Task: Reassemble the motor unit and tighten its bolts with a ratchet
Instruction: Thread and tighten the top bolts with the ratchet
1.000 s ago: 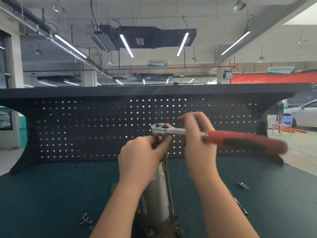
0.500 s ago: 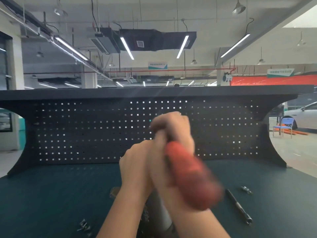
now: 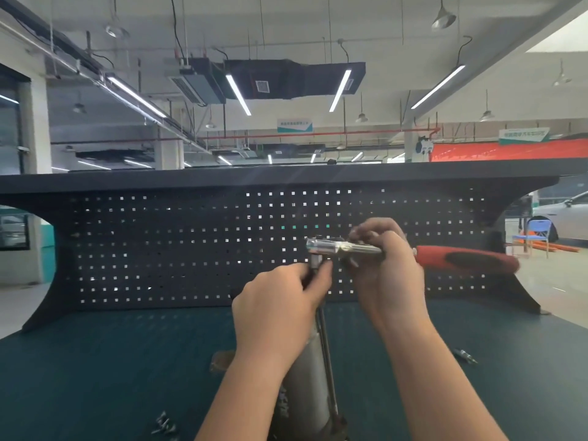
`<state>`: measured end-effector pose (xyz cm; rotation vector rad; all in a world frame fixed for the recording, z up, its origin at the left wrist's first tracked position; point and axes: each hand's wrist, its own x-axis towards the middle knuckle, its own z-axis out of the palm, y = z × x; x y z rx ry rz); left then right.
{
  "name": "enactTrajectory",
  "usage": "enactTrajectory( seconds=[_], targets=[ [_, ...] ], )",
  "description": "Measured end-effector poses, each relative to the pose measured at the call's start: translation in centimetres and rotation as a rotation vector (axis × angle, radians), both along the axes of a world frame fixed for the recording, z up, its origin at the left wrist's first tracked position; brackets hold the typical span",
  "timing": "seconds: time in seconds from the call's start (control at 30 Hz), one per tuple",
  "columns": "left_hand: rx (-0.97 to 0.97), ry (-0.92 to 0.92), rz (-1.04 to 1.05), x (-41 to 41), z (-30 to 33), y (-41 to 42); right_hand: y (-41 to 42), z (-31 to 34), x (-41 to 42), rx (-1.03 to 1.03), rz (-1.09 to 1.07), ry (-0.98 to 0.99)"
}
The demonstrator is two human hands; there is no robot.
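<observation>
On the dark green bench top (image 3: 95, 361) a tall grey metal motor unit (image 3: 307, 370) stands upright, close to the person. A thin metal rod (image 3: 327, 354) runs up its right side. The left hand (image 3: 280, 308) wraps round the top of the motor unit, with its fingers curled tight on it. Just above this hand, the shiny silver ratchet with a red and black handle (image 3: 397, 251) lies flat in the air. Its round head sits at the left, and a short socket (image 3: 315, 261) points down from it to the top of the motor unit, right beside the left thumb. The right hand (image 3: 386, 265) grips the silver neck of the ratchet, fingers curled over it. The red handle sticks out to the right, past the hand.

Some small metal bolts (image 3: 165, 424) lie loose on the bench near the bottom left. One more small metal part (image 3: 465, 355) lies on the bench at the right. Behind the hands stands a black back board full of little square holes (image 3: 159, 249). No box or tray shows on the bench.
</observation>
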<state>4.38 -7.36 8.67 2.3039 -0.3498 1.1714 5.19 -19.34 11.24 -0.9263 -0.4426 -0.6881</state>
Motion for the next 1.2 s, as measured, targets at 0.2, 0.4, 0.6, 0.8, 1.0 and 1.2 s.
enactTrajectory(
  seconds=[0.2, 0.4, 0.6, 0.8, 1.0, 1.2],
  targets=[
    [0.102, 0.124, 0.169, -0.7, 0.5, -0.5, 4.1, 0.4, -2.8, -0.323, -0.526, -0.193],
    [0.005, 0.033, 0.187, -1.0, 0.3, -1.1, 6.6, -0.9, -3.8, -0.785, -0.831, -0.344],
    [0.076, 0.003, 0.073, 0.0, 0.3, -0.1, 1.4, -0.1, -1.4, -0.335, -0.487, -0.169],
    [-0.001, -0.007, -0.003, 0.2, -0.2, -0.3, -0.5, -0.2, 0.2, -0.109, -0.213, 0.023],
    [0.067, 0.027, 0.052, 0.5, 0.0, -0.2, 4.5, 0.1, -3.3, -0.217, -0.612, -0.201],
    [-0.143, 0.096, -0.043, 1.2, -1.2, 0.3, 7.2, -1.3, -4.0, -0.749, -0.911, -0.268]
  ],
)
